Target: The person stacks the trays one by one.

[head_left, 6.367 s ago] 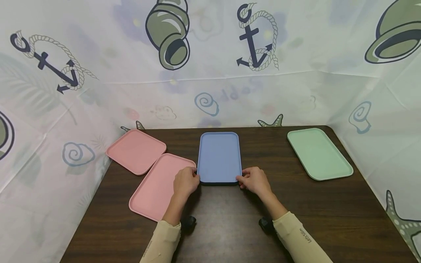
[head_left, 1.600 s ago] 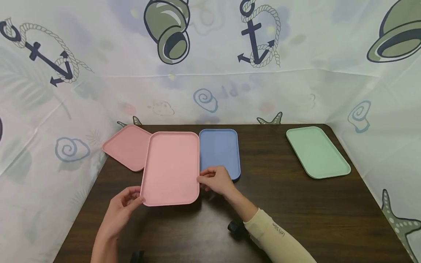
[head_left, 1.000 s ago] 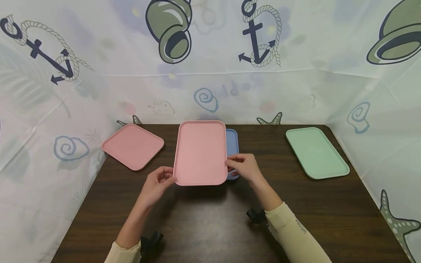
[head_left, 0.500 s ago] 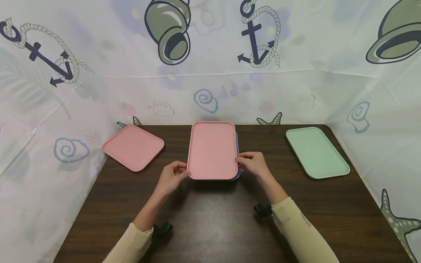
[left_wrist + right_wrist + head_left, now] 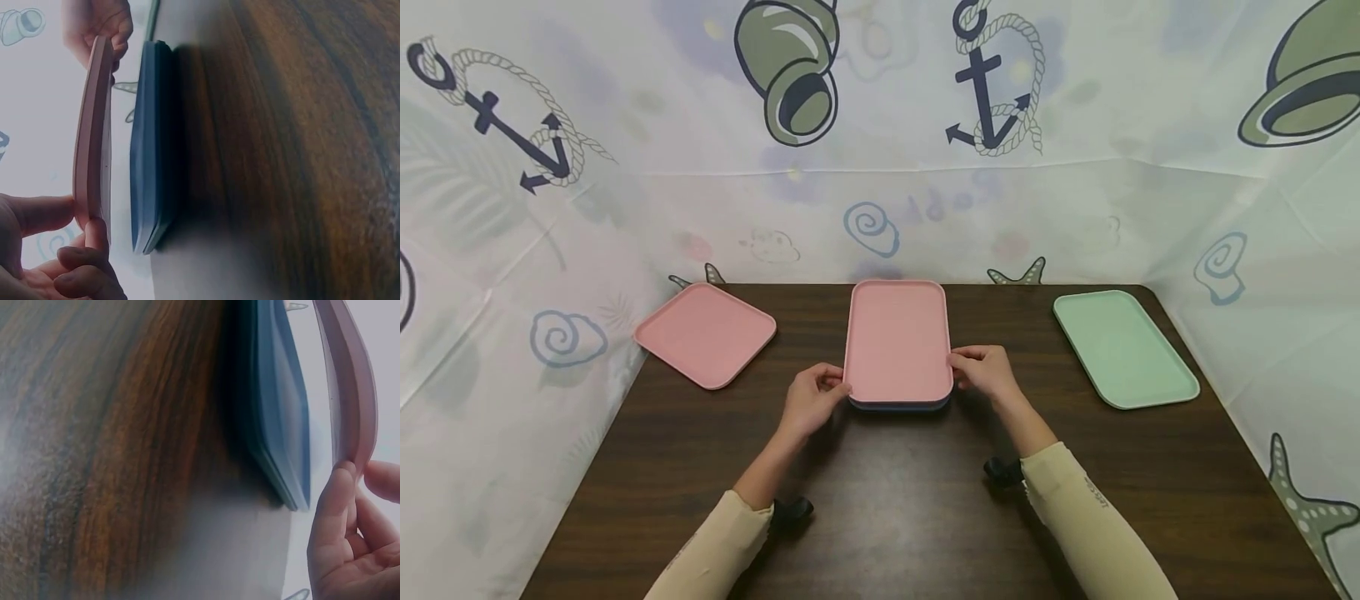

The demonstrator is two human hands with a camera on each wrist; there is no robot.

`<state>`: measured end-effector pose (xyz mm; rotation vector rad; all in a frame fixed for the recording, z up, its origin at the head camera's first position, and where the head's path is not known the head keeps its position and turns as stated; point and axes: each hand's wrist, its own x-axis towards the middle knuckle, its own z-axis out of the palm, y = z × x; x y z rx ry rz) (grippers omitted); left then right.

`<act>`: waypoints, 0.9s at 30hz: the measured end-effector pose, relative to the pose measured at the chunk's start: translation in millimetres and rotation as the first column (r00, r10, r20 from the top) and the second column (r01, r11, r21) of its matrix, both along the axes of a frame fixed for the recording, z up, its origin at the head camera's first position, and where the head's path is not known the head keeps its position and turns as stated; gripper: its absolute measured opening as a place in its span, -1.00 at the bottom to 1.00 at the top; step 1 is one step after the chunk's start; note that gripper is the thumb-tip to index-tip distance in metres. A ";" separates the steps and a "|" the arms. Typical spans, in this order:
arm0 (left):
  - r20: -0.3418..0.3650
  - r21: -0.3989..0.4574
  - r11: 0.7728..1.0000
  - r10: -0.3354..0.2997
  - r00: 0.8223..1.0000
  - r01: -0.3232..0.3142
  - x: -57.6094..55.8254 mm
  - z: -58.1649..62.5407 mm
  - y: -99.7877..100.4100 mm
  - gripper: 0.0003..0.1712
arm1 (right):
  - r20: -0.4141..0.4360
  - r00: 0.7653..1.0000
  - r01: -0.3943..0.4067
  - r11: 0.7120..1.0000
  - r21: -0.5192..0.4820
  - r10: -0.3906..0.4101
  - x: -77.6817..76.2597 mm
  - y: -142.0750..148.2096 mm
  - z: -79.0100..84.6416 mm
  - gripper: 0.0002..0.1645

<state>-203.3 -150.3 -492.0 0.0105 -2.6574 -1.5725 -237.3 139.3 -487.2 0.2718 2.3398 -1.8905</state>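
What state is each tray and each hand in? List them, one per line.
Held pink tray: raised, above the blue tray and not touching it.
Blue tray: lying flat, untouched by either hand.
Other pink tray: flat on the table, untouched.
Green tray: flat on the table, untouched.
Left hand: pinching the held tray's left edge.
Right hand: pinching its right edge.

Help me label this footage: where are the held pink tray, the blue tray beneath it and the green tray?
Held pink tray point(image 5: 898, 342): head view, middle of its flat base.
Blue tray point(image 5: 144, 150): left wrist view, on its outer side.
Green tray point(image 5: 1126, 350): head view, middle of its flat base.
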 end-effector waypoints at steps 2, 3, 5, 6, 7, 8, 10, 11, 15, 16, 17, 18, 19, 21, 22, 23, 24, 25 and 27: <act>-0.007 -0.047 0.999 0.011 1.000 -0.011 -0.8 -2.5 1.4 -0.83 | 0.007 1.000 0.001 1.000 -0.003 -0.001 -0.8 0.8 -3.1 -0.66; -0.013 -0.070 0.997 0.016 1.000 -0.017 -1.1 -4.1 1.8 -0.83 | 0.007 1.000 -0.001 1.000 -0.004 0.001 -1.1 0.9 -4.6 -0.65; -0.019 -0.115 0.993 0.029 0.999 -0.031 -0.6 -5.9 2.7 -0.83 | 0.008 1.000 -0.002 1.000 -0.005 0.002 -1.6 0.8 -7.1 -0.64; -0.022 -0.131 0.991 0.034 0.999 -0.037 -0.2 -6.7 3.1 -0.83 | 0.006 1.000 -0.004 1.000 -0.002 0.004 -1.7 0.6 -8.0 -0.64; -0.027 -0.143 0.989 0.036 0.999 -0.040 0.2 -7.5 3.5 -0.83 | 0.006 1.000 -0.003 1.000 0.000 0.003 -1.8 0.4 -9.1 -0.64; -0.033 -0.156 0.987 0.037 0.999 -0.042 0.3 -8.3 3.9 -0.83 | 0.007 1.000 0.000 1.000 -0.001 0.000 -2.2 0.3 -10.2 -0.65; -0.038 -0.176 0.983 0.037 0.999 -0.044 0.9 -9.0 5.0 -0.83 | 0.006 1.000 0.003 1.000 0.003 -0.003 -2.7 0.0 -11.9 -0.65; -0.039 -0.182 0.982 0.036 0.999 -0.043 1.0 -9.7 5.3 -0.84 | 0.006 1.000 0.004 1.000 0.007 -0.004 -2.7 0.0 -12.5 -0.65; -0.042 -0.207 0.977 0.033 0.999 -0.041 1.1 -11.2 6.8 -0.84 | 0.004 1.000 0.010 1.000 0.017 -0.010 -2.8 0.3 -14.1 -0.66; -0.042 -0.210 0.977 0.035 0.999 -0.043 1.2 -11.1 7.2 -0.84 | 0.003 1.000 0.012 1.000 0.024 -0.012 -2.5 0.2 -14.2 -0.67; -0.044 -0.212 0.976 0.035 0.998 -0.043 1.4 -11.0 7.6 -0.84 | 0.002 1.000 0.015 1.000 0.026 -0.015 -2.5 0.2 -14.6 -0.67; -0.049 -0.218 0.975 0.034 0.998 -0.044 1.6 -10.8 7.8 -0.84 | 0.000 1.000 0.018 0.999 0.029 -0.018 -2.9 0.3 -15.5 -0.68; -0.050 -0.222 0.974 0.036 0.998 -0.046 1.7 -10.9 8.1 -0.84 | -0.002 1.000 0.019 0.999 0.034 -0.019 -3.0 0.2 -16.1 -0.68; -0.050 -0.234 0.971 0.040 0.998 -0.051 2.2 -10.9 8.8 -0.84 | -0.007 1.000 0.018 0.999 0.042 -0.017 -3.2 0.1 -17.6 -0.68; -0.048 -0.243 0.969 0.043 0.998 -0.053 2.3 -11.0 9.0 -0.84 | -0.007 1.000 0.019 0.999 0.045 -0.018 -3.0 -0.1 -17.9 -0.68; -0.046 -0.252 0.966 0.044 0.998 -0.054 2.4 -11.4 9.1 -0.84 | -0.008 1.000 0.019 0.999 0.046 -0.018 -3.0 -0.2 -18.4 -0.68; -0.044 -0.261 0.964 0.045 0.998 -0.055 2.3 -12.0 9.0 -0.84 | -0.009 1.000 0.018 0.999 0.048 -0.017 -2.9 -0.3 -18.9 -0.68; -0.037 -0.266 0.962 0.048 0.998 -0.056 2.1 -12.5 9.3 -0.84 | -0.009 1.000 0.019 0.999 0.049 -0.018 -2.6 -0.6 -18.7 -0.68; -0.031 -0.273 0.960 0.051 0.998 -0.058 2.1 -12.9 9.1 -0.84 | -0.010 1.000 0.020 0.999 0.049 -0.019 -2.5 -0.8 -19.0 -0.69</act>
